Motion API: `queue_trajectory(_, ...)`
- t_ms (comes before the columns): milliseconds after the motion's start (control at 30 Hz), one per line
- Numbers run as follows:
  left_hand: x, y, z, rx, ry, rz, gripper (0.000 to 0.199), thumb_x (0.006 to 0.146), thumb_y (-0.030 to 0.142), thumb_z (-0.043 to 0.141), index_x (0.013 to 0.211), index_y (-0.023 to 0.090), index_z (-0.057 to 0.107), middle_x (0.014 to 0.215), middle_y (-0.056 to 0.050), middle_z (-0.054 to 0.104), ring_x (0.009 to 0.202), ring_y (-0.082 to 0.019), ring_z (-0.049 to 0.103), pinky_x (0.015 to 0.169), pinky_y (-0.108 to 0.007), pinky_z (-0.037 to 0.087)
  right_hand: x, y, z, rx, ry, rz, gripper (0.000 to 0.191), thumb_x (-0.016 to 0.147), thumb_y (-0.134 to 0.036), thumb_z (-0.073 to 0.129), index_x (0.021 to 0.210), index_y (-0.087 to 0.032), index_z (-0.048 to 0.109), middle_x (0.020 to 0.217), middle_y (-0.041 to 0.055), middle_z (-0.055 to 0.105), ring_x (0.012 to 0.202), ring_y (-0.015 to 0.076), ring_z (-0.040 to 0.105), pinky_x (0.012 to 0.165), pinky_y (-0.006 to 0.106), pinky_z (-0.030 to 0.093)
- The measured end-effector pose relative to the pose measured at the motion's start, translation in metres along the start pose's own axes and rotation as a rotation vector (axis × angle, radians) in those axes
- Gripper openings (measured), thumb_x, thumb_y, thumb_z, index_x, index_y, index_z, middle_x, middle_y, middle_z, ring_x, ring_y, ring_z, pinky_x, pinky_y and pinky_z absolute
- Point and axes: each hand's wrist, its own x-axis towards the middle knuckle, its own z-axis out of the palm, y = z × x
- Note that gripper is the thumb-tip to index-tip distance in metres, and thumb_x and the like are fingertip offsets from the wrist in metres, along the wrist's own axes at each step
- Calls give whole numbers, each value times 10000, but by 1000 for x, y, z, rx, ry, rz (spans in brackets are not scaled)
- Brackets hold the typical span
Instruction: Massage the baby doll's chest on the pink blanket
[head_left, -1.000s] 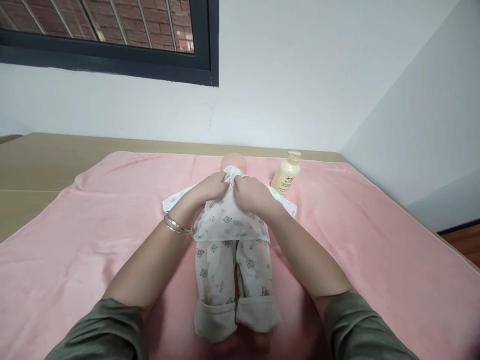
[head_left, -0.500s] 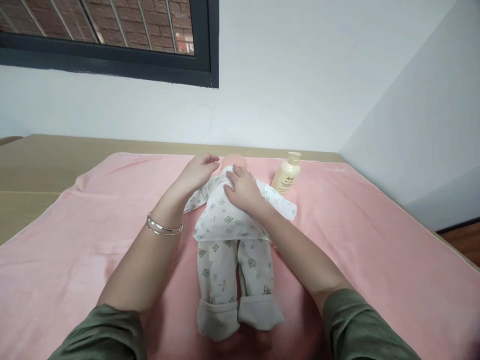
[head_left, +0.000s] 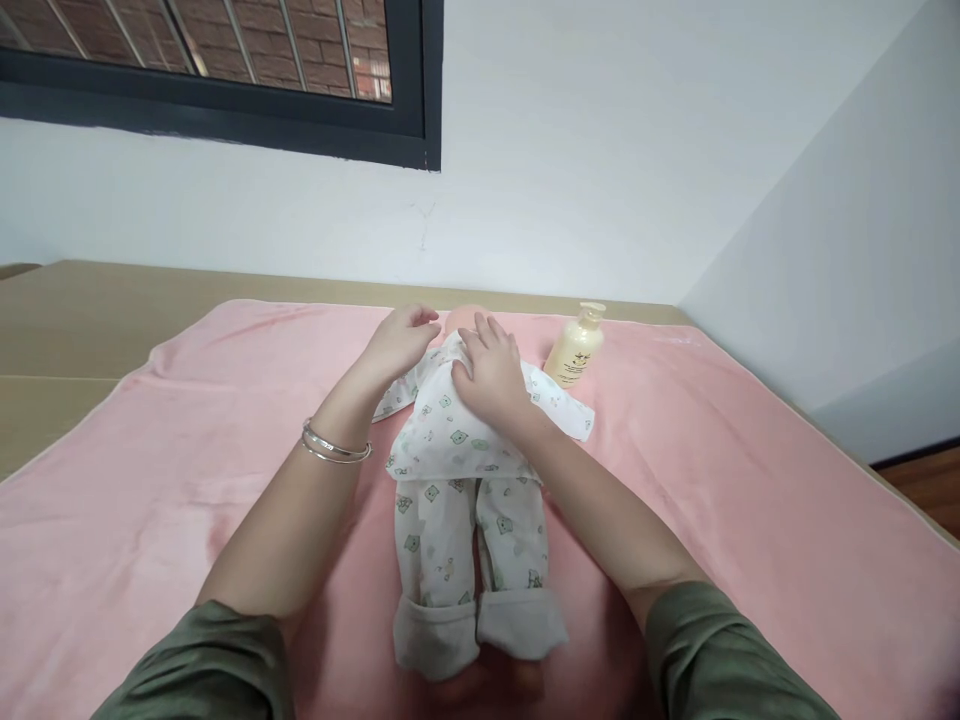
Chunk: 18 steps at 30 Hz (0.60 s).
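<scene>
A baby doll lies stretched out on the pink blanket (head_left: 225, 430), its bald head (head_left: 465, 318) towards the wall. It wears a white shirt (head_left: 435, 430) printed with small green animals, and matching trousers (head_left: 442, 540) with thick turned-up cuffs. My right hand (head_left: 495, 370) rests on the upper part of the shirt, fingers spread, holding nothing. Beside the head, on its left, my left hand (head_left: 401, 345) hovers over the shoulder with loosely bent fingers and an open grasp. My hands partly cover the doll's neck and shoulders.
A cream pump bottle (head_left: 576, 345) stands on the blanket, right of the head and close to the doll's right-hand sleeve (head_left: 566, 410). Behind the wooden tabletop (head_left: 90, 310) rises a white wall (head_left: 562, 200) with a dark-framed window (head_left: 412, 100).
My right hand's fingers have lifted and spread a little, turning slightly right on the shirt. My left hand stays almost where it was. The doll and bottle have not moved.
</scene>
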Motion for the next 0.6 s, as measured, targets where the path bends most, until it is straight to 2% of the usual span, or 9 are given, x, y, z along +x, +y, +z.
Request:
queue_trajectory(67,6,-6,6,45,-20,7,376,846,246,549,1191,181,684,1357,-102,666,1261,-264,606,1066,-372,468,1,3,5,-2,-75,5,496,965,-324,459,1424,-149,529,1591,187,395,1492,396,291,1174,687,235)
queue_trajectory(133,12,-14,12,112,-38,24,383,843,238,533,1189,177,687,1349,-108,671,1257,-268,607,1065,-372,468,2,6,7,32,-124,-11,455,964,-338,460,1364,-158,581,1531,183,475,1441,375,382,1160,645,300)
queue_trajectory(233,21,-26,20,203,-46,62,408,849,250,510,1214,180,678,1367,-115,661,1278,-278,593,1073,-379,459,4,9,2,95,-16,10,433,953,-291,444,1328,-148,606,1553,168,455,1439,329,398,1177,535,337)
queue_trajectory(300,24,-31,24,235,-45,69,421,853,257,501,1230,176,670,1379,-117,653,1284,-280,588,1077,-377,453,5,11,-2,110,101,45,463,946,-265,433,1369,-138,574,1607,158,383,1489,318,327,1210,519,293)
queue_trajectory(367,25,-34,26,249,-42,72,422,851,259,500,1227,172,671,1374,-117,657,1280,-281,591,1076,-371,452,7,14,-1,97,143,68,480,950,-270,431,1397,-138,545,1630,153,344,1512,325,278,1226,538,253)
queue_trajectory(400,25,-35,28,251,-40,74,418,851,261,502,1221,173,674,1366,-116,662,1277,-283,593,1074,-369,452,7,16,1,85,112,78,474,957,-286,432,1394,-139,543,1626,160,348,1505,335,288,1219,557,254)
queue_trajectory(533,26,-41,37,223,-77,88,413,883,287,462,1225,185,668,1343,-112,675,1246,-283,611,1040,-372,474,9,22,10,54,-150,80,428,999,-368,399,1329,-158,573,1525,181,480,1384,360,450,1140,609,341)
queue_trajectory(600,26,-44,43,217,-98,101,416,901,300,423,1221,183,663,1331,-115,678,1227,-280,620,1029,-376,478,8,23,9,58,-225,67,442,1012,-386,379,1349,-162,556,1531,185,470,1376,369,458,1121,621,359)
